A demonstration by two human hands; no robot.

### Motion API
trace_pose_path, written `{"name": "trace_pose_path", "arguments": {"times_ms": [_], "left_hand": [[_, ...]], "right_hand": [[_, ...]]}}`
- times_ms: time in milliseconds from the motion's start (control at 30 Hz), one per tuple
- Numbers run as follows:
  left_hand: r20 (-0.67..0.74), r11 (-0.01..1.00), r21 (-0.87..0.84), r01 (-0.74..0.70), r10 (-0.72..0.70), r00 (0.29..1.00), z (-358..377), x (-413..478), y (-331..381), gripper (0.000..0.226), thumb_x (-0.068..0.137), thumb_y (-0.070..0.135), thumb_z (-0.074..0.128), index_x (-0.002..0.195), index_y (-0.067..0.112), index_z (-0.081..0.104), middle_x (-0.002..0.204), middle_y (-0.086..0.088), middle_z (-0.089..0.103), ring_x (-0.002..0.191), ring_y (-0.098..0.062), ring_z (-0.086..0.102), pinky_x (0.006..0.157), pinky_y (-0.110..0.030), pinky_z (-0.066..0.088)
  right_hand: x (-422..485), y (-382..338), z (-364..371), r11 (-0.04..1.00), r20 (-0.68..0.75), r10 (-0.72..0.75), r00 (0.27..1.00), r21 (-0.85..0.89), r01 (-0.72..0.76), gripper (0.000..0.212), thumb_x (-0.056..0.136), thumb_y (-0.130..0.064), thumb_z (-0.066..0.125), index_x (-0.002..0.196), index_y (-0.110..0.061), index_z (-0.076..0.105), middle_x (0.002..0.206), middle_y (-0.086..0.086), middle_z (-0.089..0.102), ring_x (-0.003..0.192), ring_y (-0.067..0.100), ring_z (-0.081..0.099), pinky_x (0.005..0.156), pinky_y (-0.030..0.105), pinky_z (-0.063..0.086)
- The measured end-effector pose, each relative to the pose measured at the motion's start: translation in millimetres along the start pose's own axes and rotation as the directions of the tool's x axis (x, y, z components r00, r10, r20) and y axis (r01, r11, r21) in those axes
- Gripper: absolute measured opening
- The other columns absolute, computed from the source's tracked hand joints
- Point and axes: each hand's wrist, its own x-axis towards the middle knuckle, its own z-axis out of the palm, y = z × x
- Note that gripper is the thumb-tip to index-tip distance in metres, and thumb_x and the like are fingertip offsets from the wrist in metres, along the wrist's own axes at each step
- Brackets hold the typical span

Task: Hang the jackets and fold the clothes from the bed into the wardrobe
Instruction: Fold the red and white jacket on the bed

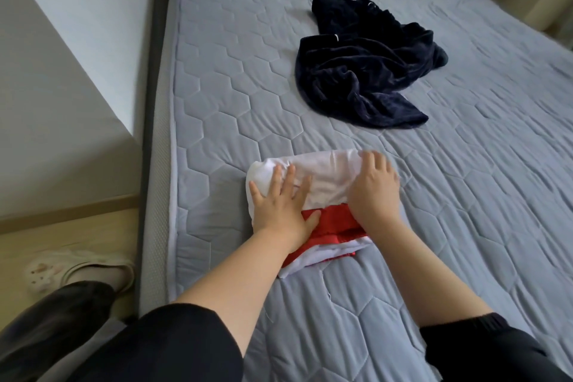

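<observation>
Pressing flat: left hand (280, 206), right hand (373, 187) on folded garment (325, 175)

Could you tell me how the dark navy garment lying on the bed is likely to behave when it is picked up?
The dark navy garment lies crumpled in deep soft folds on the bed, so it will probably hang limp and unfurl when lifted. Its plush, velvety-looking surface suggests some bulk, so perhaps heavier than thin cloth. It should not roll or break.

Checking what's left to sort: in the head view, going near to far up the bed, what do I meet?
Folded white and red garment, pressed flat under the left hand and right hand → bare stretch of grey quilted mattress → crumpled dark navy garment, not yet folded.
</observation>
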Motion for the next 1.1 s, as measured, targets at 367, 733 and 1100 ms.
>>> {"name": "trace_pose_path", "arguments": {"times_ms": [367,733,1100], "left_hand": [[-0.199,0.968,-0.250,0.038,-0.090,0.976,17.2,-5.1,-14.9,0.060,0.097,0.051,0.027,0.152,0.033,0.011,0.161,0.007,-0.005,0.146,-0.016,-0.013,0.114,-0.054,0.003],[0.312,0.051,-0.916,0.397,-0.530,0.788,3.9,-14.8,-23.9,0.075,0.064,0.041,0.083,0.124,0.009,0.051,0.113,-0.007,0.064,0.099,-0.023,0.063,0.082,-0.033,0.051],[0.531,-0.462,-0.787,0.410,-0.165,0.831,5.4,-24.1,-29.8,0.039,0.076,0.003,0.071,0.114,-0.001,0.062,0.086,-0.014,0.069,0.073,-0.025,0.066,0.063,-0.030,0.052]], "right_hand": [[2.4,9.6,59.3,0.979,0.435,-0.113,0.893,0.202,0.025,0.054,0.101,-0.041,0.018,0.153,-0.026,0.013,0.160,-0.010,0.004,0.146,0.002,-0.003,0.116,0.044,-0.008],[3.4,7.2,55.4,0.975,0.540,-0.060,0.839,0.213,-0.067,0.052,0.103,-0.037,0.015,0.153,-0.024,0.007,0.161,-0.009,0.001,0.146,0.005,-0.005,0.119,0.043,-0.005],[1.7,11.5,57.8,0.854,0.491,-0.010,0.871,0.458,-0.248,0.045,0.102,-0.033,0.023,0.144,-0.026,0.039,0.145,-0.016,0.034,0.136,0.013,0.033,0.119,0.037,0.009]]}}
